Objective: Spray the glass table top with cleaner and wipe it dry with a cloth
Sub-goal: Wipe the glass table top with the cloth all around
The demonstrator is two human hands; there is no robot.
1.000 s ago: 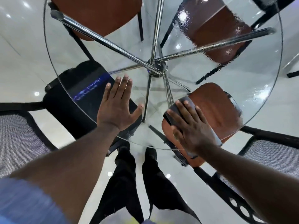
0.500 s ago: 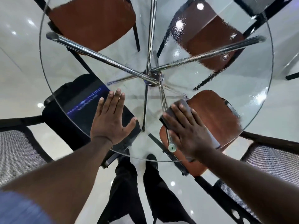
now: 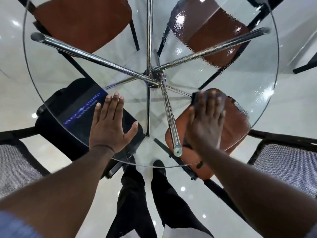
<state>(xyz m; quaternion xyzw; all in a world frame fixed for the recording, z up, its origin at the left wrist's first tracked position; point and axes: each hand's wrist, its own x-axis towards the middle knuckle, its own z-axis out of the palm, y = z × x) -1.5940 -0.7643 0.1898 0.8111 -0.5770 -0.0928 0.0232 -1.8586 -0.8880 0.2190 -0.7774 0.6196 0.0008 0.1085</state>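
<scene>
one round glass table top [image 3: 60, 69] over one chrome hub [image 3: 152, 78], left hand [image 3: 109, 127] flat and spread near-left of the hub, right hand [image 3: 204, 124] pressing one grey cloth [image 3: 196, 98] flat near-right of it, three brown seats [image 3: 82, 23], one black seat [image 3: 51, 124]

There is one round clear glass table top [image 3: 257, 93], four thick chrome tubes [image 3: 96, 55] meeting at one hub, and one dark grey cloth [image 3: 197, 98]. Four chairs are in view: three brown padded seats [image 3: 82, 23] and one black padded seat [image 3: 72, 107], with two black mesh backs [image 3: 15, 162]. Two bare hands show, one left hand [image 3: 109, 127] and one right hand [image 3: 205, 124].
</scene>
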